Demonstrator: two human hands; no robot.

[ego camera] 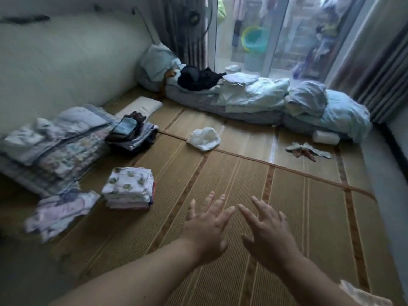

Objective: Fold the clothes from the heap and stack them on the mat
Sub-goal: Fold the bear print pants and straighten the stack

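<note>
Left hand (207, 228) spread; printed stack (129, 187) seemingly square.

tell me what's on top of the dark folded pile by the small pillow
A folded blue-grey piece lies on top of the dark pile, with a brownish piece just behind it. Below, only layered edges show; what those garments are is covered.

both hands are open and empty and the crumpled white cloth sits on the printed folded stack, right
No: the head view shows the white cloth on the mat, apart from the printed stack. Left hand and right hand are open, empty.
</note>
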